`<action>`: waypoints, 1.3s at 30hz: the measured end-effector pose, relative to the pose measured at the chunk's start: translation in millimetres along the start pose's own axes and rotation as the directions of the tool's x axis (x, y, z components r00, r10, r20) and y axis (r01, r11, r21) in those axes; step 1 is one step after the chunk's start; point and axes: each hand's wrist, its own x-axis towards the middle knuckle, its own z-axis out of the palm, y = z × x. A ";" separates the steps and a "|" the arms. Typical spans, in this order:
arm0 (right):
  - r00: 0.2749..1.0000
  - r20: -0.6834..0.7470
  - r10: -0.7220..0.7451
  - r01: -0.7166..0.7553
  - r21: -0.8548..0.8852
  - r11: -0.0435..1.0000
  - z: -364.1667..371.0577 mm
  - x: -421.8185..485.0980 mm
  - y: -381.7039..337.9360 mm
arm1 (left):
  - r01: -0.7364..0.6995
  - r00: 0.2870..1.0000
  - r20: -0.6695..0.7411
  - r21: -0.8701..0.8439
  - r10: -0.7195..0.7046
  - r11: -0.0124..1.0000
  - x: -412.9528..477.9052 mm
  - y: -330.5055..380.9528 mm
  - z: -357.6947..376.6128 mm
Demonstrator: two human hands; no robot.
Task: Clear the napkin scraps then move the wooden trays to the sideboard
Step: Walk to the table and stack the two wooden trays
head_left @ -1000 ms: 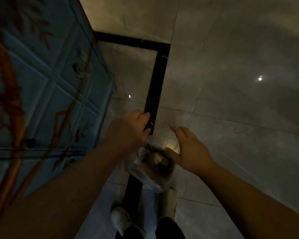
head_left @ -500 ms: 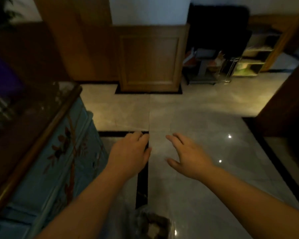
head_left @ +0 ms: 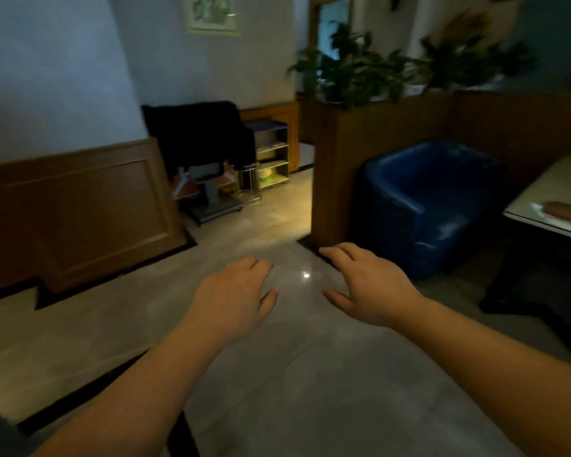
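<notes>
My left hand [head_left: 233,296] and my right hand [head_left: 366,285] hang palm down over the grey tiled floor, fingers spread, holding nothing. At the far right a pale table [head_left: 541,189] shows one corner. On it lies a wooden tray [head_left: 566,211], brown and oblong, blurred and cut by the frame edge. No napkin scraps are in sight.
A blue armchair [head_left: 432,202] stands right of my hands, beside a wooden partition [head_left: 376,153] topped with plants. A wood-panelled wall [head_left: 76,206] runs along the left. A dark chair [head_left: 198,136] and a shelf unit [head_left: 272,153] stand at the back.
The view has swung up from the floor and to the right. The clear bag with scraps and the blue painted cabinet have dropped out of sight. Both hands now hold nothing.
</notes>
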 end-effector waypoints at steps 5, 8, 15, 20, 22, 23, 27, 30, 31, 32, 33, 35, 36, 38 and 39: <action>0.967 -0.103 0.233 -0.238 -0.029 0.971 -37.1 -52.5 81.8 | -0.150 0.986 -0.086 -0.114 0.141 0.982 62.2 93.4 2.6; 0.926 -0.164 0.339 -0.353 -0.066 0.933 -56.8 -86.2 145.1 | -0.235 0.968 -0.120 -0.125 0.220 0.964 103.1 156.9 10.5; 0.812 -0.180 0.555 -0.570 -0.046 0.820 -74.8 -158.7 298.2 | -0.367 0.929 -0.127 -0.218 0.347 0.904 195.1 296.8 60.6; 0.748 -0.193 0.635 -0.654 -0.053 0.754 -85.0 -199.1 397.5 | -0.422 0.907 -0.122 -0.230 0.404 0.877 256.3 382.1 98.5; 0.735 -0.194 0.650 -0.671 -0.063 0.739 -87.1 -208.2 425.0 | -0.452 0.892 -0.112 -0.241 0.438 0.859 275.0 407.1 107.2; 0.726 -0.194 0.660 -0.681 -0.064 0.730 -88.2 -212.1 439.5 | -0.470 0.882 -0.103 -0.246 0.459 0.848 285.6 420.1 112.0; 0.680 -0.197 0.706 -0.728 -0.070 0.682 -88.1 -218.5 493.0 | -0.515 0.855 -0.078 -0.257 0.513 0.818 332.5 463.8 133.2; 0.648 -0.168 0.743 -0.759 -0.057 0.649 -80.7 -214.4 532.2 | -0.539 0.837 -0.060 -0.270 0.544 0.798 372.1 488.7 155.4; 0.640 -0.168 0.750 -0.766 -0.068 0.639 -78.3 -210.9 546.3 | -0.548 0.830 -0.061 -0.275 0.555 0.790 387.5 497.2 163.6; 0.635 -0.169 0.754 -0.771 -0.080 0.631 -77.0 -208.1 556.9 | -0.555 0.825 -0.061 -0.277 0.563 0.784 399.6 503.6 170.2; 0.626 -0.174 0.760 -0.779 -0.088 0.621 -75.4 -203.7 570.6 | -0.563 0.819 -0.067 -0.280 0.569 0.778 415.0 510.4 178.1; 0.603 -0.184 0.776 -0.797 -0.095 0.596 -73.6 -192.8 602.7 | -0.580 0.807 -0.077 -0.291 0.586 0.761 450.4 524.0 193.3; 0.585 -0.195 0.787 -0.810 -0.100 0.578 -72.8 -185.6 622.7 | -0.588 0.799 -0.077 -0.306 0.596 0.749 471.9 531.6 201.8; 0.541 -0.219 0.812 -0.841 -0.114 0.529 -71.5 -171.7 660.7 | -0.597 0.784 -0.063 -0.347 0.617 0.723 514.6 546.3 215.9; 0.511 -0.228 0.828 -0.859 -0.112 0.499 -69.8 -165.0 679.2 | -0.596 0.781 -0.055 -0.364 0.622 0.716 536.6 553.3 223.0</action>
